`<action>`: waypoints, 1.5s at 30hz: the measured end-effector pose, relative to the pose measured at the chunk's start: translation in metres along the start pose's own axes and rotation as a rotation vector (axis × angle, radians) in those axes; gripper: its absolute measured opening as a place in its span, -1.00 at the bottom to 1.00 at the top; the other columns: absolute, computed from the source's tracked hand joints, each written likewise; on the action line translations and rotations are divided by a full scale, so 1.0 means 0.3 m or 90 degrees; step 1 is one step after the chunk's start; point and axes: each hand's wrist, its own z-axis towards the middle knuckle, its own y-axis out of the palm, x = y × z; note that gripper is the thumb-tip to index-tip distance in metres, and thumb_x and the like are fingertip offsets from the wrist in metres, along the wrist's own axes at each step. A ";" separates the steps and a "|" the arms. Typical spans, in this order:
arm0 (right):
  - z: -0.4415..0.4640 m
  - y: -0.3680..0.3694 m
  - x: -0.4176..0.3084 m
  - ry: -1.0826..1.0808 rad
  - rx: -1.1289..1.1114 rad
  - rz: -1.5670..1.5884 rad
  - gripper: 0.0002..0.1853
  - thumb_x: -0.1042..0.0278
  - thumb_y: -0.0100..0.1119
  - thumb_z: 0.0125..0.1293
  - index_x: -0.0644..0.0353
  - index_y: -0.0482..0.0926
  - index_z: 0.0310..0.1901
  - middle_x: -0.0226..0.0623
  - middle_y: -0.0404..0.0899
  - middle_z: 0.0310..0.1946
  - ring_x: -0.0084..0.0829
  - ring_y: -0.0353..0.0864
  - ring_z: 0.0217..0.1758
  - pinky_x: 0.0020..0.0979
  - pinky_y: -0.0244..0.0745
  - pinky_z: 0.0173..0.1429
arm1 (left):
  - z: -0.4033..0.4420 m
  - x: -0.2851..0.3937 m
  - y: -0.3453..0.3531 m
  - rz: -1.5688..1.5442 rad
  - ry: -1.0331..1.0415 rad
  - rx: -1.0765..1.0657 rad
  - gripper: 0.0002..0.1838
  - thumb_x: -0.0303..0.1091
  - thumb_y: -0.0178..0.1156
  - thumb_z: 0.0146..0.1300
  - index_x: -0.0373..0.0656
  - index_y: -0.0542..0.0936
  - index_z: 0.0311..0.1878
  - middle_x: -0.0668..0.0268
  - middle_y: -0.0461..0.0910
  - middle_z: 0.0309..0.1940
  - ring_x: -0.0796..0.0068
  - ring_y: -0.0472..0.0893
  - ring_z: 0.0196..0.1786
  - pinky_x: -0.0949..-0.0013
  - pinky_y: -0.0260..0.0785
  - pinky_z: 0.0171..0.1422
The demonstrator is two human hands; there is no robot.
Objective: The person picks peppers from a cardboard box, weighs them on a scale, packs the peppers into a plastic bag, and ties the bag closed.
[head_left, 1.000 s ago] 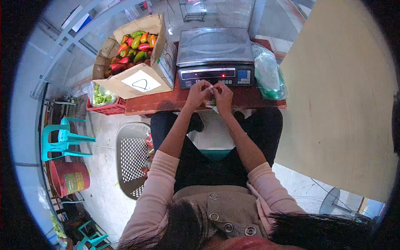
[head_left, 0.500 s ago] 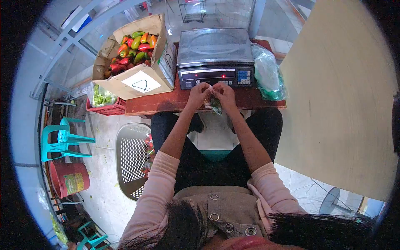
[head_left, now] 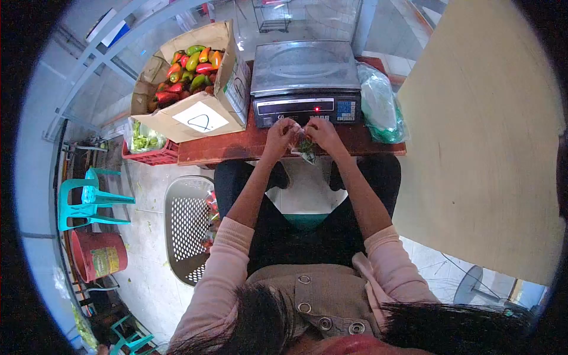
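Observation:
Both my hands grip the top of a small clear plastic bag (head_left: 306, 150) with something dark green and a little reddish inside; I cannot make out exactly what. My left hand (head_left: 280, 137) pinches the left side of its mouth, and my right hand (head_left: 323, 135) pinches the right side. A narrow gap separates the two hands. The bag hangs below them, at the front edge of the red-brown table (head_left: 219, 148). Just beyond my fingers stands a digital weighing scale (head_left: 305, 68) with a bare metal pan and a small red light.
A cardboard box (head_left: 234, 94) of red, orange and green peppers (head_left: 192, 65) stands left of the scale. Plastic bags (head_left: 378, 100) lie to its right. A grey perforated basket (head_left: 184, 236) with red packs sits on the floor, left of my legs. A wooden panel (head_left: 473, 148) rises at right.
My hands have drawn slightly apart at the bag's mouth, and more of the bag shows between them. A red mark at the left of the scale's display is gone.

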 end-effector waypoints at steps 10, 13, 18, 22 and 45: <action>0.025 0.042 0.047 0.128 0.073 0.393 -0.84 0.32 0.19 0.28 0.20 0.57 -0.40 -0.45 0.55 -0.52 -0.59 0.50 -0.50 -0.55 0.36 -0.41 | 0.004 0.066 0.021 0.202 0.138 -0.023 -0.87 -0.44 0.14 0.18 -0.20 0.53 -0.20 0.17 0.48 -0.30 0.08 0.55 -0.23 0.18 0.37 -0.15; 0.029 0.063 0.043 0.064 0.149 0.177 -0.85 0.35 0.20 0.27 0.25 0.58 -0.37 -0.44 0.57 -0.49 -0.58 0.53 -0.46 -0.53 0.40 -0.37 | -0.003 0.095 0.025 0.253 0.140 -0.045 -0.85 -0.45 0.12 0.17 -0.18 0.52 -0.18 0.16 0.47 -0.28 0.02 0.54 -0.18 0.15 0.38 -0.10; 0.028 0.099 0.066 0.012 0.212 0.163 -0.86 0.40 0.22 0.21 0.31 0.62 -0.30 -0.32 0.62 -0.44 -0.51 0.58 -0.40 -0.46 0.47 -0.26 | -0.011 0.100 0.033 0.278 0.100 -0.034 -0.86 -0.45 0.11 0.20 -0.16 0.49 -0.16 0.14 0.45 -0.28 0.03 0.54 -0.17 0.12 0.38 -0.13; 0.005 0.068 0.028 -0.029 0.176 0.095 -0.82 0.42 0.23 0.16 0.27 0.65 -0.21 -0.21 0.65 -0.36 -0.36 0.64 -0.29 -0.37 0.50 -0.13 | -0.008 0.080 0.039 0.248 0.107 0.020 -0.86 -0.42 0.14 0.22 -0.18 0.48 -0.16 0.14 0.45 -0.25 0.02 0.54 -0.14 0.13 0.38 -0.10; 0.011 0.099 0.018 0.045 0.224 0.174 -0.91 0.51 0.25 0.12 0.26 0.63 -0.31 -0.36 0.65 -0.33 -0.56 0.59 -0.34 -0.48 0.49 -0.21 | -0.004 0.042 0.043 0.161 0.145 0.042 -0.90 -0.49 0.14 0.23 -0.27 0.48 -0.21 0.12 0.50 -0.28 0.10 0.54 -0.20 0.22 0.37 -0.09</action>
